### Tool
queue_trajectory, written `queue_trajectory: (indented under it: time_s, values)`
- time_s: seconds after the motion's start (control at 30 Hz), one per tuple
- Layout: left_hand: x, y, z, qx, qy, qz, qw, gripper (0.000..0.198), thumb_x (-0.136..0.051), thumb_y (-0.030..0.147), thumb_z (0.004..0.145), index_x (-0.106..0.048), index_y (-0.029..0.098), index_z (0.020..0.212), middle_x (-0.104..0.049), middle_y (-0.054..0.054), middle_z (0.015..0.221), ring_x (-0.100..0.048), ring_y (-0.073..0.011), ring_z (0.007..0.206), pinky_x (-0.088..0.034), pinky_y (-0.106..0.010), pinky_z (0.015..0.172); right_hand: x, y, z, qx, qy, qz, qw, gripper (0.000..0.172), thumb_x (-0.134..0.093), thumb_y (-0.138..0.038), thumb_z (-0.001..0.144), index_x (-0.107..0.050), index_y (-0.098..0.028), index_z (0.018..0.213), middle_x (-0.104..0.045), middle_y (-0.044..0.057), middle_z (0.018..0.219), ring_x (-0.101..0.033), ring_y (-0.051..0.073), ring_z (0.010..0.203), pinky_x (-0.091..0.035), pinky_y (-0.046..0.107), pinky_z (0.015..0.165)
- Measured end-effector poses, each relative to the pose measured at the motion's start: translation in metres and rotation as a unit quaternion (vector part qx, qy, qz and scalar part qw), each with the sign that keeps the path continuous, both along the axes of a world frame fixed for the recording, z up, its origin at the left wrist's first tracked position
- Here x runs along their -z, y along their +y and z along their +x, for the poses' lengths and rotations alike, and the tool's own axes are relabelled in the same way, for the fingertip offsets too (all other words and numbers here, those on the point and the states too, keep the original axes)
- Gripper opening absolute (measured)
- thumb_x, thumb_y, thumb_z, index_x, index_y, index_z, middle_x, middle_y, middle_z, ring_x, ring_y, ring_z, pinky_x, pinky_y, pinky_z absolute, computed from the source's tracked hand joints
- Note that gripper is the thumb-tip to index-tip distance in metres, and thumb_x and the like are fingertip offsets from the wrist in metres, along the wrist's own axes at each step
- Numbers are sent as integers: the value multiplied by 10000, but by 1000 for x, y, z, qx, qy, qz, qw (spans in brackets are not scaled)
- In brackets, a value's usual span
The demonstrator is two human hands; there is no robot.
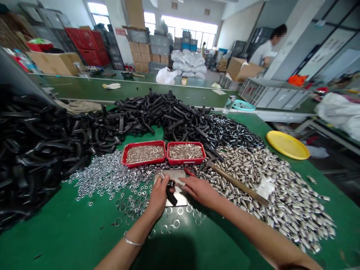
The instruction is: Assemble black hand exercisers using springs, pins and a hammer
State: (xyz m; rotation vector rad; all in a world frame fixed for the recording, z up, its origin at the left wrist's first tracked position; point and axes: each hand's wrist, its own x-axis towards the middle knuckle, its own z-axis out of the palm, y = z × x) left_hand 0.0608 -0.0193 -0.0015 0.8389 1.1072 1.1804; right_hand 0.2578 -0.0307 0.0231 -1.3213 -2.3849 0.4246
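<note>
My left hand is closed around a black curved handle, whose lower end points down over a flat metal plate. A silver ribbed metal part sticks up at the top of this hand; whether it is joined to the handle I cannot tell. Close by on the right, my right hand has its fingers stretched toward the handle above the plate, with nothing visible in them. Two red trays, the left one and the right one, hold small metal pieces just beyond the plate. Metal rings lie around it.
A heap of black handles spans the back and left. Silver nuts lie left; metal sleeves spread right. A hammer lies across them, near a yellow lid. Behind, a person stands by a grey crate.
</note>
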Motion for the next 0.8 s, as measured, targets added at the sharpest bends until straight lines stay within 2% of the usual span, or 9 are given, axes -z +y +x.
queue_trajectory:
  time_s: [0.1,0.17,0.23,0.3,0.47,0.63,0.67,0.73,0.8]
  values:
    - [7,9,-3,53,-132,-46,989,361,-676,503,835,-508,185,862,-587,15,726,-444,-82,545,-392,-235,573,-5,23,72,142,-28,21,989,323,-412,-328,1026,-603,-208,1256,-684,101,1176,-651,221,1037,-507,346,904]
    - [8,15,-8,84,-185,-73,976,338,-709,443,830,-508,172,854,-561,23,694,-410,-67,530,-381,-228,562,-9,47,120,281,-72,26,957,272,-401,-271,1012,-627,-194,1143,-683,92,1095,-633,214,1014,-491,332,898]
    - [7,19,-13,121,-212,-90,966,314,-716,405,839,-518,162,851,-551,23,681,-397,-62,525,-383,-231,561,-11,72,156,347,-96,30,932,250,-404,-198,984,-620,-150,1099,-656,134,1088,-602,239,1049,-464,351,918]
    - [7,19,-15,150,-213,-90,961,300,-706,399,854,-531,156,849,-560,12,682,-409,-68,530,-395,-242,569,-11,95,176,389,-114,32,913,224,-436,-168,956,-600,-134,1104,-620,165,1126,-574,259,1095,-446,362,922]
    - [9,15,-15,166,-215,-75,959,290,-681,405,879,-548,151,843,-542,12,655,-417,-76,540,-407,-250,584,-7,130,181,447,-141,13,883,234,-581,-185,887,-578,-128,1114,-564,182,1159,-617,257,995,-456,349,806]
    - [8,15,-17,159,-234,-76,956,297,-689,405,874,-537,151,860,-556,1,682,-443,-80,558,-405,-250,592,-22,124,183,430,-118,29,894,234,-524,-238,930,-564,-129,1133,-589,192,1142,-599,294,1055,-453,400,855]
    - [9,15,-17,154,-241,-76,955,299,-694,404,870,-530,153,863,-557,2,684,-448,-80,561,-403,-248,592,-26,117,177,422,-91,47,901,260,-511,-275,944,-551,-133,1159,-597,192,1149,-590,297,1075,-450,415,882]
    - [10,16,-15,138,-253,-76,955,315,-711,405,856,-517,158,863,-561,5,692,-451,-76,558,-402,-244,591,-31,92,150,380,70,90,918,329,-582,-352,915,-549,-151,1173,-643,166,1091,-625,284,995,-468,435,888]
    - [11,14,-11,110,-253,-78,958,341,-724,420,841,-505,160,850,-572,2,709,-454,-71,552,-410,-246,593,-33,57,105,288,257,14,922,380,-624,-415,901,-529,-206,1203,-684,106,1020,-668,250,894,-508,427,854]
